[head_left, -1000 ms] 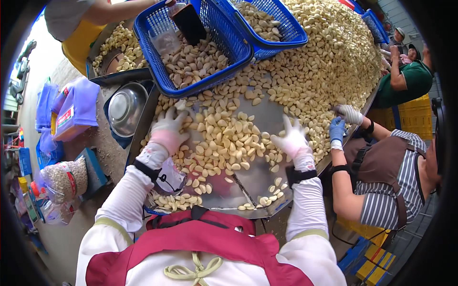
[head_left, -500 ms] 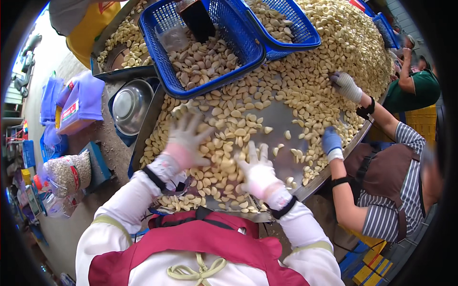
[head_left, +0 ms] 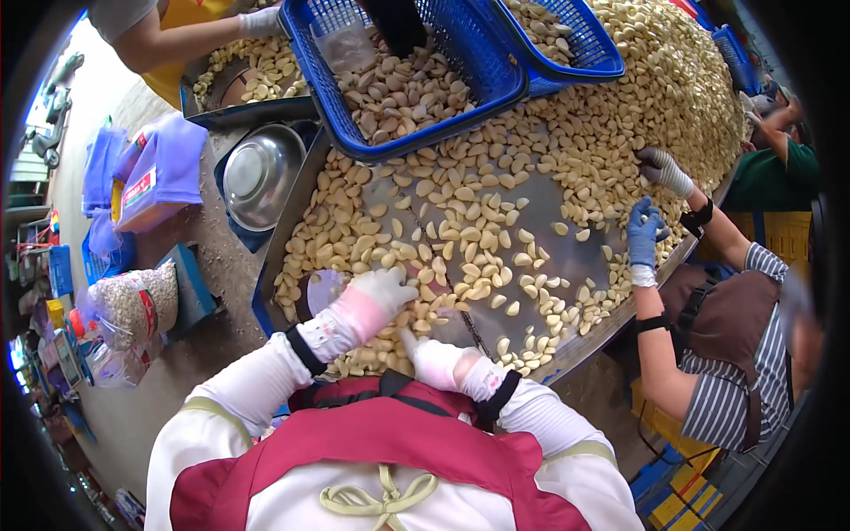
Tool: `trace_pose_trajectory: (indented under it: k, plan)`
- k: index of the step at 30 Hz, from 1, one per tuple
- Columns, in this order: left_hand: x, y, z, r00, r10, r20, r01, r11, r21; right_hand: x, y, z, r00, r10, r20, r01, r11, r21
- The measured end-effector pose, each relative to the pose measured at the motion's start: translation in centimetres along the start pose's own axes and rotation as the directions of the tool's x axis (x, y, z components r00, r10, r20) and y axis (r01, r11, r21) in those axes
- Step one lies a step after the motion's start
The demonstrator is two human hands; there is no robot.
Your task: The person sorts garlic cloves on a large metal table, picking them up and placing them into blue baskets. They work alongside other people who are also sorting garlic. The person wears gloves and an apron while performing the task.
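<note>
gloves: white knit on both hands, the left hand [head_left: 376, 296] tinged pink, the right hand [head_left: 440, 361] plain
cuffs: black bands at the wrists
sleeves: long, white, pale yellow-green trim
apron: dark red, black straps, cream tie cord

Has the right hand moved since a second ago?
Yes. The right hand pulled back from the open metal table toward the near edge, beside the left hand.

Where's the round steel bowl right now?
In the head view, the steel bowl sits at upper left, just off the left edge of the metal table of garlic cloves, beside the purple cloth.
</note>
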State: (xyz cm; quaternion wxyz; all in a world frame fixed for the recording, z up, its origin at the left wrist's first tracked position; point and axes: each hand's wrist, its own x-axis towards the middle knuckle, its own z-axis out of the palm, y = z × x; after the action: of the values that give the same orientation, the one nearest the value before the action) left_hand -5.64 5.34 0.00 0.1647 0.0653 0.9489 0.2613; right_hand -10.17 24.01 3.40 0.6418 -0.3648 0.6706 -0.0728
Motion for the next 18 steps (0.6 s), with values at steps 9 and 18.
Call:
trace_pose_trajectory:
  k: [9, 18]
  plan:
    - [-3.2, 2.0, 0.8, 0.998, 0.014, 0.067, -0.013, 1.0, -0.015, -6.0, 7.8, -9.2, 0.387, -0.066, -0.92, -0.079, 0.991, -0.104]
    - [-0.2, 3.0, -0.4, 0.984, -0.138, -0.11, 0.08, 0.903, -0.422, -3.5, 0.3, -3.8, 0.645, -0.054, -0.763, -0.053, 0.992, -0.114]
